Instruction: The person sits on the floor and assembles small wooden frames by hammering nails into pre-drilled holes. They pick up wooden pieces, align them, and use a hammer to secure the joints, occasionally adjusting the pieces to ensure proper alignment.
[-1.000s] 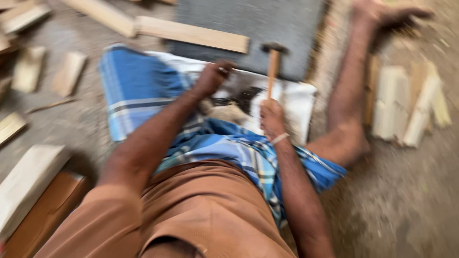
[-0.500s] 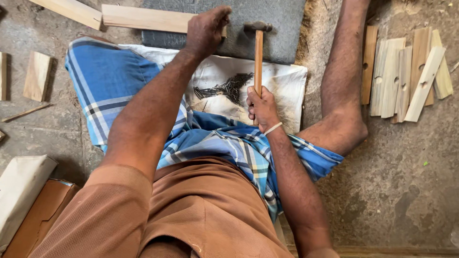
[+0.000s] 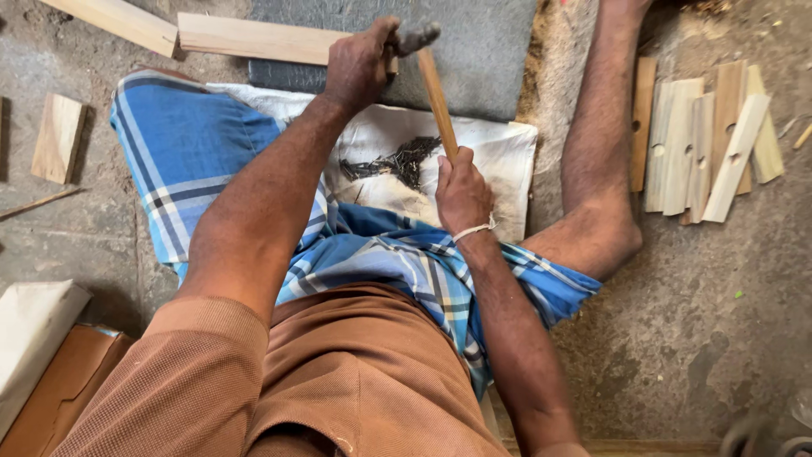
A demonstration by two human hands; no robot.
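Observation:
My right hand grips the wooden handle of a hammer, whose metal head is down at the end of a pale wooden plank. My left hand presses on that plank end, right beside the hammer head, over a dark grey stone slab. Below the hands lies a white cloth with a heap of small dark nails on it.
A stack of notched wooden slats lies at the right, beside my bare leg. A small wood block and another plank lie at the left. A white and brown box sits at the lower left on the concrete floor.
The hammer head has swung down and left onto the plank end by my left hand. My left hand has stayed on the plank since half a second ago.

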